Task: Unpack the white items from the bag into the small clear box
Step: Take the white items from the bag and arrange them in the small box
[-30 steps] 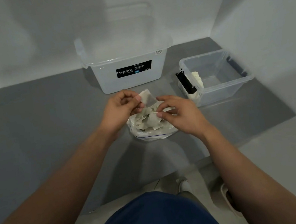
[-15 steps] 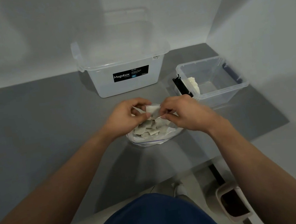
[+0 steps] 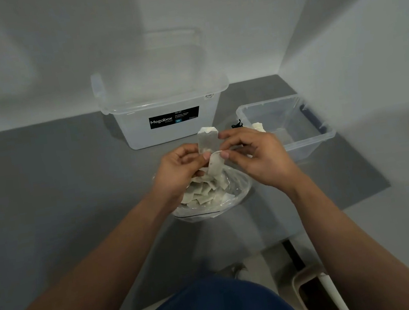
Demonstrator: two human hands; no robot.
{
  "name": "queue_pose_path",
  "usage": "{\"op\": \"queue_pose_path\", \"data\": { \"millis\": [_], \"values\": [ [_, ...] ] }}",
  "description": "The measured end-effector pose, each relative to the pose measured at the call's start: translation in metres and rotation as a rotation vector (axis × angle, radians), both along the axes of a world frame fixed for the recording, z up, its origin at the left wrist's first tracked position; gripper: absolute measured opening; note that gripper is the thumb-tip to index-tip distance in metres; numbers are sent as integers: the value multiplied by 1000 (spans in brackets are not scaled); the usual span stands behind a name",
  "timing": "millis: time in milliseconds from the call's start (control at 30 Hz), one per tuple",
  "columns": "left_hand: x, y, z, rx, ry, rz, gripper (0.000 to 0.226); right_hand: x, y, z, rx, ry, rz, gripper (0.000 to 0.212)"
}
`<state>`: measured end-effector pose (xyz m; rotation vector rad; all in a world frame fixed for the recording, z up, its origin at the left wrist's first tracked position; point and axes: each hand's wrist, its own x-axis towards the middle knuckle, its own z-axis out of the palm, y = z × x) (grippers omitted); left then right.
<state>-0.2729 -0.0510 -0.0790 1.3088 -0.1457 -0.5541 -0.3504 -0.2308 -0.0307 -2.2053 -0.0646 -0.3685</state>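
You're pinching sachets in your left hand and right hand above the bag lying on the table. The big box is standing behind it, the small box sitting to its right.

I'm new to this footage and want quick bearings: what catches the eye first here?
The left hand and right hand are together mid-frame, pinching white packets just above a clear bag heaped with more. Behind them stands a large box with a black Megabox label. To the right, the small clear box holds a few packets at its left end.
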Motion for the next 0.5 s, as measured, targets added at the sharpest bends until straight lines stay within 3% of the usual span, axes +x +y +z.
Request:
{"op": "queue_pose_path", "data": {
  "millis": [167,333,500],
  "values": [
    [4,-17,9,24,-119,-64,14,6,-12,0,117,6,-28,7],
    [16,-27,29,-43,-216,-155,33,4,-36,5,-26,-62,-28,7],
    [23,-47,48,68,-401,-110,21,2,-57,5,-125,-71,43,6]
  ]
}}
